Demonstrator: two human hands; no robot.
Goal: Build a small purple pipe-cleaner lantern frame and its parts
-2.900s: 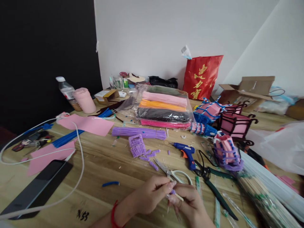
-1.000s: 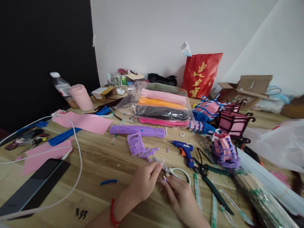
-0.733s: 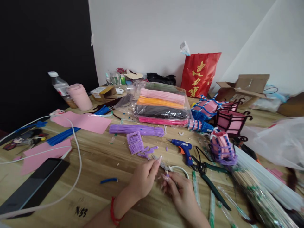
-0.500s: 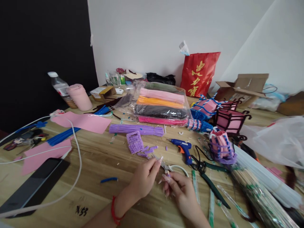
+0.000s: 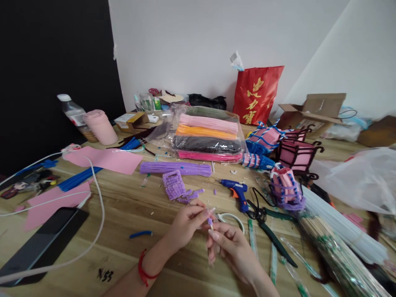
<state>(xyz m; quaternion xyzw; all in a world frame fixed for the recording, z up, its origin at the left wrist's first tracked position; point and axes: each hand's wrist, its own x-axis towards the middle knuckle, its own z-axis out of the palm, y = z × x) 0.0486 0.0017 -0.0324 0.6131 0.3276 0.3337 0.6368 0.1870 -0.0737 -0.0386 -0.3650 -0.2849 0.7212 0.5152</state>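
My right hand [image 5: 232, 243] pinches a short pale stick with a small purple pipe-cleaner piece [image 5: 210, 222] around its tip. My left hand [image 5: 185, 225], with a red cord at the wrist, has its thumb and forefinger closed at the upper end of that purple piece. Scissors with white handles [image 5: 232, 214] lie just behind the hands, their blades mostly hidden. Beyond my left fingers sit a purple woven pipe-cleaner panel [image 5: 173, 185] and several short purple pieces [image 5: 188, 196]. A bundle of purple pipe cleaners [image 5: 176, 168] lies farther back.
A blue glue gun [image 5: 236, 192] and green-handled pliers [image 5: 275, 237] lie to the right, near small pink lanterns [image 5: 286, 187] and bundled wooden sticks [image 5: 334, 243]. A phone [image 5: 43, 243] and white cable [image 5: 102, 218] occupy the left. Bagged pipe cleaners [image 5: 207, 132] lie behind.
My left hand has come right and slightly down from beside the scissors to the purple piece. My right hand has shifted slightly left, and the two hands now meet.
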